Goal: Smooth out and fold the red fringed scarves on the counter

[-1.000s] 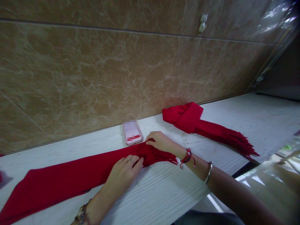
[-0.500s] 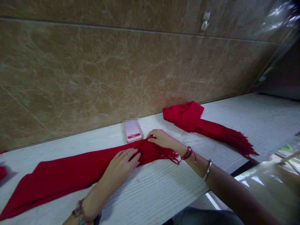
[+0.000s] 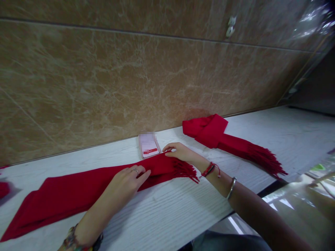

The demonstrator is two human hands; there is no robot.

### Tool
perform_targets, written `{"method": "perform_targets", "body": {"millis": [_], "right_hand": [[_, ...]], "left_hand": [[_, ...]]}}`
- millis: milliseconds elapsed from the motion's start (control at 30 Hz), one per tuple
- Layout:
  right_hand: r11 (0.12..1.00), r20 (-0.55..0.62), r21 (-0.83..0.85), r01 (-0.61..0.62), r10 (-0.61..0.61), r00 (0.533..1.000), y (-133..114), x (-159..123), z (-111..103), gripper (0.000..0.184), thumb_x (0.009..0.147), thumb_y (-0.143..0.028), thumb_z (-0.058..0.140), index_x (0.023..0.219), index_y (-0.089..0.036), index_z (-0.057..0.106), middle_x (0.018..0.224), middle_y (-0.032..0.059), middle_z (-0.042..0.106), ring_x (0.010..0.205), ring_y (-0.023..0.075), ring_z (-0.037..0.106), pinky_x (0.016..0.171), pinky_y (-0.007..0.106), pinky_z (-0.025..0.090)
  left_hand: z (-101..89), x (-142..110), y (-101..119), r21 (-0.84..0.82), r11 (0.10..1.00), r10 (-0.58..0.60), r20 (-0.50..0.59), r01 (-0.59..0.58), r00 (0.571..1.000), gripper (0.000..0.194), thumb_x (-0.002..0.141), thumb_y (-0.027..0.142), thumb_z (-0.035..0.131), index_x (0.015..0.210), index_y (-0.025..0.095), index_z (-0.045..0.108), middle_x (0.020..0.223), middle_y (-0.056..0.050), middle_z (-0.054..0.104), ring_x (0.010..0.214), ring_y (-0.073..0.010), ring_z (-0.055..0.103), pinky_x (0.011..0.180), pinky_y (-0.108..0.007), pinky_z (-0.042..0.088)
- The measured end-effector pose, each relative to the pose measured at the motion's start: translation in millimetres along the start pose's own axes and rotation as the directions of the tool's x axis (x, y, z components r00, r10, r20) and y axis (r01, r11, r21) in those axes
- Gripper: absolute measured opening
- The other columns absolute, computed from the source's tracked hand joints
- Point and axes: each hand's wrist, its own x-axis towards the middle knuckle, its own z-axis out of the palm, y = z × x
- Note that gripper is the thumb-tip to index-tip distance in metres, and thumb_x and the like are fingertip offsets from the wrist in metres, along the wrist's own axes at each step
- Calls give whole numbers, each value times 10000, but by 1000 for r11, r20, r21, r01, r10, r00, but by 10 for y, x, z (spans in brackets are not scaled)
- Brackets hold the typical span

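A long red scarf (image 3: 78,190) lies stretched across the white wood-grain counter (image 3: 172,212), its fringed end (image 3: 187,170) pointing right. My left hand (image 3: 128,179), with a ring, lies flat on the scarf near the near edge, fingers together and stretched out. My right hand (image 3: 179,152) rests on the far edge of the scarf just before the fringe, its fingers curled and pinching the cloth. A red string bracelet and a metal bangle are on my right wrist.
A phone (image 3: 149,148) lies on the counter against the marble wall (image 3: 131,80), just beyond my hands. A second red scarf (image 3: 222,137), partly folded with fringe, lies to the right. The counter's edge drops off at lower right.
My left hand has slid leftward along the scarf, smoothing it. My right hand has shifted slightly toward the wall at the scarf's far edge. The view has drifted a little.
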Motion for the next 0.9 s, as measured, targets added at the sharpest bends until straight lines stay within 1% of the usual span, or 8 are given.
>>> {"method": "perform_targets", "body": {"millis": [100,233,333,433,600,667,800,900], "right_hand": [[999,32,33,-41,40,999,-6,-2,42,164,720,-136,566,864,-143,644,866,44,660,792,144,588,745,264,448],[997,40,25,-74,73,997,-19,-2,30,204,721,-138,563,911,-140,637,862,42,653,758,139,586,707,253,451],[998,1,-31,-46,46,999,-22,5,-19,210,716,-129,575,916,-150,631,865,33,653,768,134,587,713,246,446],[985,-34,-174,-2,-4,999,-17,-7,-47,203,719,-116,571,909,-153,631,872,37,658,788,140,589,738,257,439],[960,92,-262,100,-79,993,-9,-65,-49,352,720,-224,622,1066,-172,574,1002,51,636,883,174,580,798,301,431],[955,110,-281,96,-68,992,-18,-76,-57,436,677,-185,660,1100,-178,553,1032,52,625,904,183,574,823,317,424],[978,97,-194,77,-59,994,-80,-75,-74,438,672,-101,646,1095,-162,552,1098,65,602,981,177,552,858,303,418],[987,107,-128,96,-82,991,-156,-85,-43,406,690,-87,631,1084,-157,558,1106,65,603,989,163,555,854,285,427]], "left_hand": [[26,21,27,3,1000,-3,-42,3,999,295,865,188,406,1099,195,585,969,-96,623,882,-215,585,742,-357,492],[113,135,161,-2,999,-35,-57,35,998,287,864,290,451,1091,166,574,987,-106,613,899,-220,572,745,-354,486],[127,219,241,-8,999,-47,12,47,999,296,845,245,488,1121,156,546,992,-107,615,891,-224,581,716,-347,503],[82,233,255,-12,999,-43,110,45,993,351,826,146,484,1176,161,506,1037,-108,606,896,-215,588,704,-326,517],[-49,179,219,65,990,-137,185,127,973,553,757,-36,402,1240,227,453,1165,-101,554,1002,-214,562,769,-332,507],[-122,165,195,91,978,-203,216,187,955,564,739,-64,389,1216,225,478,1152,-95,567,992,-204,572,766,-315,510],[-306,85,103,93,970,-238,220,223,946,507,726,-85,372,1123,175,553,1085,-101,610,970,-199,588,773,-301,516],[-412,-29,41,66,967,-254,172,247,952,505,718,-91,348,1093,162,575,1069,-102,622,977,-207,590,789,-318,519]]}}
